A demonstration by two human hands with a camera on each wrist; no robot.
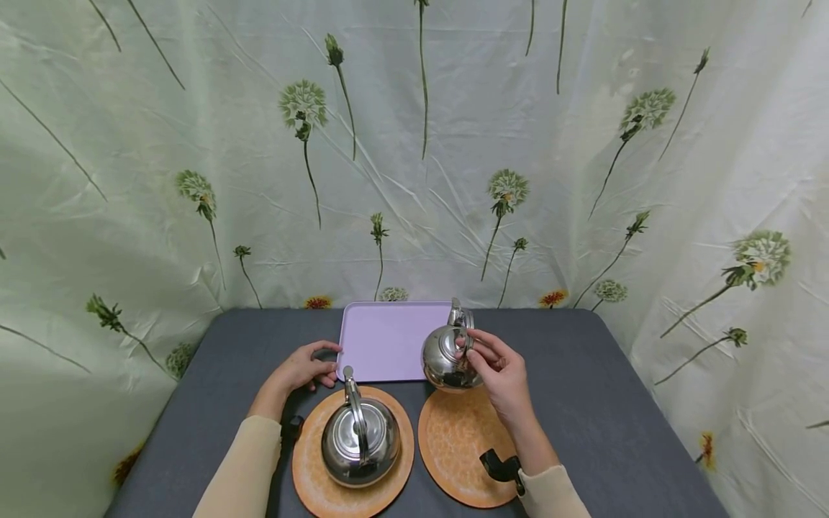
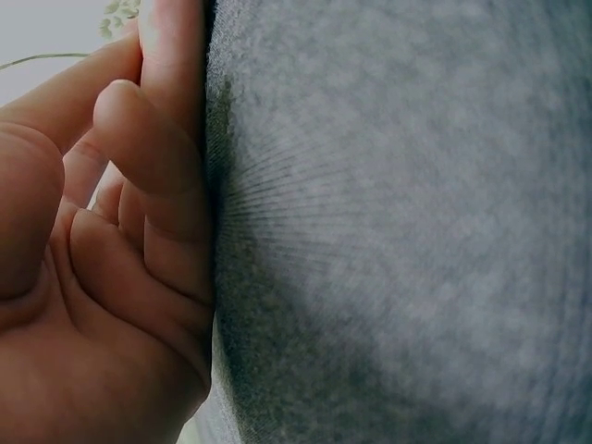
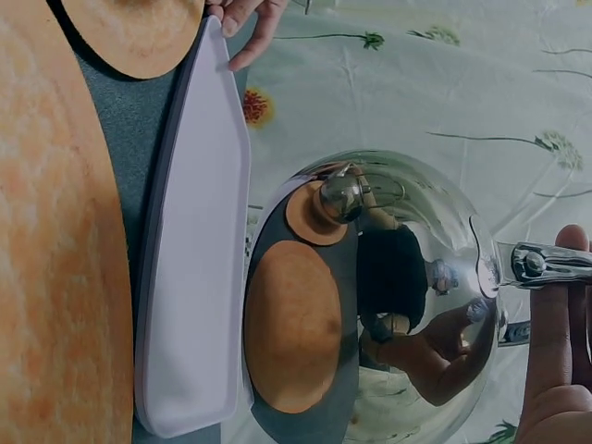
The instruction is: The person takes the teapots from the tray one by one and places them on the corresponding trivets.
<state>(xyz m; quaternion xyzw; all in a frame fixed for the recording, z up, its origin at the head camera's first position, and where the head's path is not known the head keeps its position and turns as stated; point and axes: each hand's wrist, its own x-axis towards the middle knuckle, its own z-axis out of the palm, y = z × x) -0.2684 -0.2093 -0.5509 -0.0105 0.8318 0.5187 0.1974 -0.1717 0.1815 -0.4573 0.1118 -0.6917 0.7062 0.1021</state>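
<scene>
My right hand (image 1: 501, 370) grips a shiny steel kettle (image 1: 445, 360) by its handle (image 3: 546, 264). This kettle is held above the tabletop, overlapping the front right corner of a lilac tray (image 1: 388, 342) in the head view. At the tray's left edge is my left hand (image 1: 307, 365), its thumb and bent fingers holding the rim. The left wrist view shows the left hand's curled fingers (image 2: 171, 176) against the grey cloth; the tray is hidden there. A second steel kettle (image 1: 359, 442), handle raised, stands on the left round orange mat (image 1: 307, 460).
To the right lies another round orange mat (image 1: 453, 446), partly behind my right forearm. Dark grey cloth (image 1: 570, 403) covers the table. A pale curtain (image 1: 401, 180) printed with dandelions hangs behind the far edge and at both sides.
</scene>
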